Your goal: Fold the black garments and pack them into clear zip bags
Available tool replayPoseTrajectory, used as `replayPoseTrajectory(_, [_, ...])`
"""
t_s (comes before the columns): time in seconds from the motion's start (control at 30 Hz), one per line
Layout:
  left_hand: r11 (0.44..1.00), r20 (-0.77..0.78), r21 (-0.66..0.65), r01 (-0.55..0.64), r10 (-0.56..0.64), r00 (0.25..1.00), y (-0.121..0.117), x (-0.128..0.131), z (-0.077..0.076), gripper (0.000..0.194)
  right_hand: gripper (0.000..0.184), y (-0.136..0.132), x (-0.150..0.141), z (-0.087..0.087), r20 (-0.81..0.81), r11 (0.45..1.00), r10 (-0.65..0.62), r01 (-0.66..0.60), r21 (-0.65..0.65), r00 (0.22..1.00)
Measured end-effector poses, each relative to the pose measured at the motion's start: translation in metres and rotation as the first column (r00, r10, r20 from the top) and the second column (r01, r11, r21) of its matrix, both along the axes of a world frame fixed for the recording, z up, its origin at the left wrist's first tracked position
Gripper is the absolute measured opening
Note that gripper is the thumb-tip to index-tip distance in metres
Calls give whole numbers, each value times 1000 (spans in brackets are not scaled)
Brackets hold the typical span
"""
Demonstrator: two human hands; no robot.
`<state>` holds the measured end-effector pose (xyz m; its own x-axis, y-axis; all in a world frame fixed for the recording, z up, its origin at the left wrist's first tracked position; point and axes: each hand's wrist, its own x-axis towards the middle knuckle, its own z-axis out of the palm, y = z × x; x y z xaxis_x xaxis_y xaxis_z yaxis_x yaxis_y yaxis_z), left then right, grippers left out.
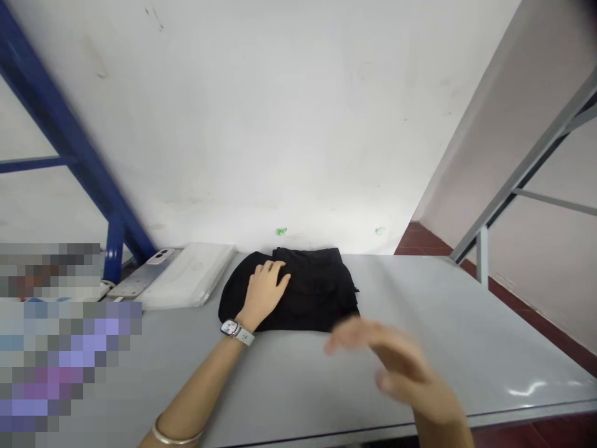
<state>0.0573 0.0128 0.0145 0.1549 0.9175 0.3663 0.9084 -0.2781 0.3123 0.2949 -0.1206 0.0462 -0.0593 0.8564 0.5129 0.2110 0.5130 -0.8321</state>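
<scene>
A folded piece of black cloth lies flat on the grey table, near the wall. On its left part rests my left hand, palm down with the fingers stretched out. The garment's kind does not show. My right hand is raised in front of the cloth's right corner, over the table. Its fingers are curved and apart from the thumb, blurred by motion, and nothing shows between them.
Left of the cloth lie a stack of clear plastic packets and a phone. A white wall stands behind the table. Blue bars rise at the left, grey bars at the right. The far left is pixelated.
</scene>
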Motion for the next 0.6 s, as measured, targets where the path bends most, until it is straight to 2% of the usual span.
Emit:
replayPoseTrajectory(0.07, [992, 84, -115, -60, 70, 994, 2, -9, 6, 28, 24, 47, -6, -11, 168, 992, -102, 112, -53, 980])
replayPoseTrajectory(0.1, [982, 119, -180, -65, 87, 989, 3, -13, 8, 26, 24, 68, -9, -18, 318, 977, -174, 204, -65, 932])
replayPoseTrajectory(0.13, [970, 144, -234, -64, 99, 985, 3, -15, 9, 25, 23, 86, -12, -24, 480, 953, -237, 298, -55, 845])
replayPoseTrajectory(0.17, [961, 158, -268, -63, 108, 981, 3, -16, 10, 25, 22, 101, -15, -30, 636, 924, -282, 382, -22, 718])
replayPoseTrajectory(0.2, [957, 161, -283, -64, 113, 980, 2, -16, 10, 25, 21, 112, -18, -35, 735, 911, -290, 413, 14, 613])
replayPoseTrajectory(0.23, [955, 156, -288, -67, 116, 981, 1, -16, 11, 25, 20, 119, -20, -40, 793, 908, -283, 417, 40, 540])
replayPoseTrajectory(0.27, [955, 151, -288, -70, 117, 982, 0, -15, 11, 25, 19, 123, -22, -43, 819, 913, -267, 406, 46, 508])
replayPoseTrajectory(0.33, [955, 146, -289, -70, 116, 982, -1, -13, 12, 26, 18, 126, -23, -46, 800, 925, -233, 381, 7, 553])
replayPoseTrajectory(0.43, [951, 169, -304, -48, 103, 980, -1, -12, 11, 26, 17, 127, -13, -44, 658, 919, -234, 383, -91, 716])
replayPoseTrajectory(0.47, [951, 182, -307, -36, 96, 979, -1, -11, 10, 26, 17, 128, -7, -43, 614, 912, -250, 395, -111, 749])
replayPoseTrajectory(0.53, [953, 204, -302, -14, 79, 976, 0, -10, 7, 29, 16, 131, 4, -42, 581, 890, -294, 440, -125, 759])
replayPoseTrajectory(0.6, [959, 219, -283, 0, 65, 974, 0, -8, 4, 33, 14, 133, 14, -44, 625, 864, -334, 495, -97, 706])
